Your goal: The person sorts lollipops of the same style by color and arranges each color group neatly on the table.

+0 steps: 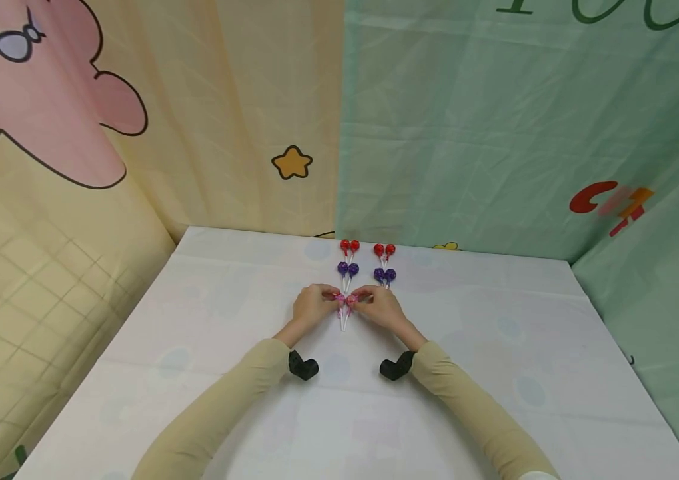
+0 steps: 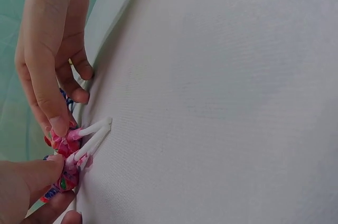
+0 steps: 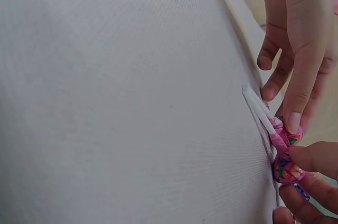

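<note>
Near the middle of the table's far half, my left hand (image 1: 314, 304) pinches a lollipop in a pink wrapper (image 2: 68, 178) by its head. Opposite it, my right hand (image 1: 382, 307) holds a second pink lollipop (image 3: 287, 171) between thumb and fingers. The two heads sit side by side, and their white sticks (image 1: 344, 324) slant together toward me, meeting at the ends. Just beyond my hands lie two purple lollipops (image 1: 348, 269) in the left column, with two red lollipops (image 1: 350, 246) farther back. Fingers partly cover both pink heads.
A right-hand column has another purple pair (image 1: 384, 275) and another red pair (image 1: 384, 251), with the purple sticks partly hidden behind my right hand. The white tablecloth (image 1: 471, 347) runs back to printed curtains (image 1: 465, 133). Black wrist straps (image 1: 303, 365) show at both cuffs.
</note>
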Action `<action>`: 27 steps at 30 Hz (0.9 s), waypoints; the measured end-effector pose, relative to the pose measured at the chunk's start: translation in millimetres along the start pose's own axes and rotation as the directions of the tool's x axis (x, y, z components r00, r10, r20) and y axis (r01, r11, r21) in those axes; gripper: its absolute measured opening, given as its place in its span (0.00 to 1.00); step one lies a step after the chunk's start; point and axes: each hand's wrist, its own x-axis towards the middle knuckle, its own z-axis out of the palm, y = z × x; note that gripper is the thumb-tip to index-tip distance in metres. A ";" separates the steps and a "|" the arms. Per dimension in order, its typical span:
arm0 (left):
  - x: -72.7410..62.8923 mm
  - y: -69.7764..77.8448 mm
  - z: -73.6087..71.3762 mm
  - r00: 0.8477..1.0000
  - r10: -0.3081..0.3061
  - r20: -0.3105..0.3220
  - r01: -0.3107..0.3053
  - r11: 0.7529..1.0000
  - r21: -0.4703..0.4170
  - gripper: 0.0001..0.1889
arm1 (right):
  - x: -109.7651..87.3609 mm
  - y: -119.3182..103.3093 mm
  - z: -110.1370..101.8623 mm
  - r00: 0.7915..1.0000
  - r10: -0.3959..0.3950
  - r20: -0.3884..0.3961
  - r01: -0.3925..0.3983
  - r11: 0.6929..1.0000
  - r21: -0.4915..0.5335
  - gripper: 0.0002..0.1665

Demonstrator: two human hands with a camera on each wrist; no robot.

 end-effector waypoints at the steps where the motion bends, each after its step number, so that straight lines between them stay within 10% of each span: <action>1: 0.1 -0.1 0.3 1.000 -0.002 0.001 0.002 1.000 0.003 0.14 | 0.1 -0.3 -0.1 1.000 0.002 0.001 -0.002 1.000 0.000 0.14; 19: -1.4 -2.2 -4.0 1.000 -0.005 0.002 0.005 1.000 0.002 0.15 | -2.3 -0.1 -3.4 1.000 0.013 0.000 -0.013 1.000 0.013 0.16; 27: 0.0 -12.2 -22.1 0.999 0.001 -0.048 -0.001 1.000 0.003 0.14 | -12.9 2.3 -21.2 0.989 -0.065 -0.130 0.060 0.997 -0.044 0.19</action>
